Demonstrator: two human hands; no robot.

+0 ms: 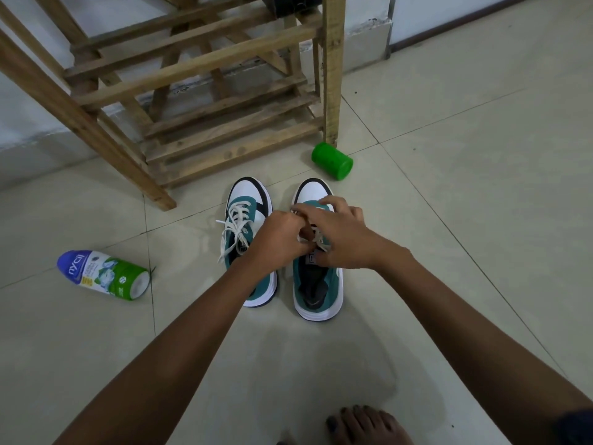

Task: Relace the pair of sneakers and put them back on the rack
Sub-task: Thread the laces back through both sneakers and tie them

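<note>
Powder bottle (103,275): lies on its side on the floor (449,220) at the left, well apart from the shoes.

Rack (205,91): a wooden frame standing at the far side, its lower slats just beyond the toes of the pair; no sneaker sits on it yet.

Left sneaker (247,220): on the floor, toe pointing far, heel near; its white lace is threaded and its loose ends trail to the left.

Left hand (282,239): reaches across over the gap between the shoes, fingers curled and pinching the lace (319,239) of the right sneaker.

Right sneaker (317,284): just beside its mate, parallel to it, long axis running near to far; lacing appears unfinished, the tongue area open toward the heel.

Right hand (340,239): directly above the right sneaker's eyelet rows, fingers bent and working the same lace; exactly which strand each finger holds cannot be told.

Key relation: the eyelets lie straight beneath both hands, the right one nearer and square over the shoe, so the next pull likely runs along the shoe toward the heel.

Green cup (332,161): on its side by the rack's right post, far of the right sneaker.

Bare foot (362,425): at the near edge.
</note>
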